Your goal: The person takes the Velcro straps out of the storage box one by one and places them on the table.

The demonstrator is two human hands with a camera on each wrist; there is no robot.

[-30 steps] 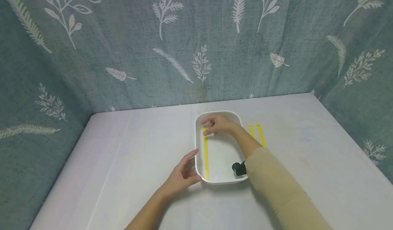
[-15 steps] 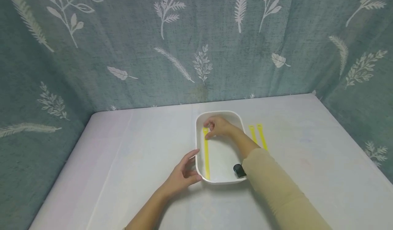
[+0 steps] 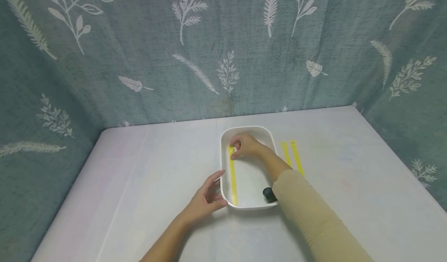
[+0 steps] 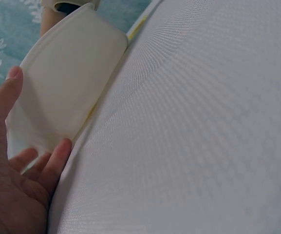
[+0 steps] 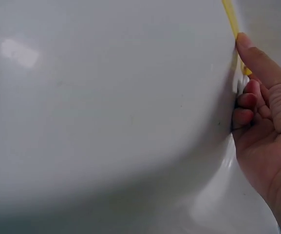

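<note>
In the head view a white tray (image 3: 252, 206) stands on the table with a yellow strap (image 3: 234, 184) lying lengthwise along its left inner side. My right hand (image 3: 247, 145) reaches into the tray and pinches the strap's far end, which has a small slotted head. In the right wrist view the thumb (image 5: 245, 41) lies on the yellow strap (image 5: 232, 17), the other fingers curled; part of the strap's end is hidden. My left hand (image 3: 206, 200) touches the tray's near left corner with spread thumb and fingers. The left wrist view shows them against the tray's outer wall (image 4: 72, 73).
Two more yellow straps (image 3: 296, 157) lie on the table right of the tray, partly covered by the right forearm. A black device (image 3: 269, 195) shows beside the right sleeve (image 3: 307, 211). Behind the white table (image 3: 167, 153) hangs a leaf-patterned curtain (image 3: 146, 60).
My right hand has drawn slightly nearer along the strap, and its outstretched fingers have curled in at the strap's far end. The left hand and the tray keep their places.
</note>
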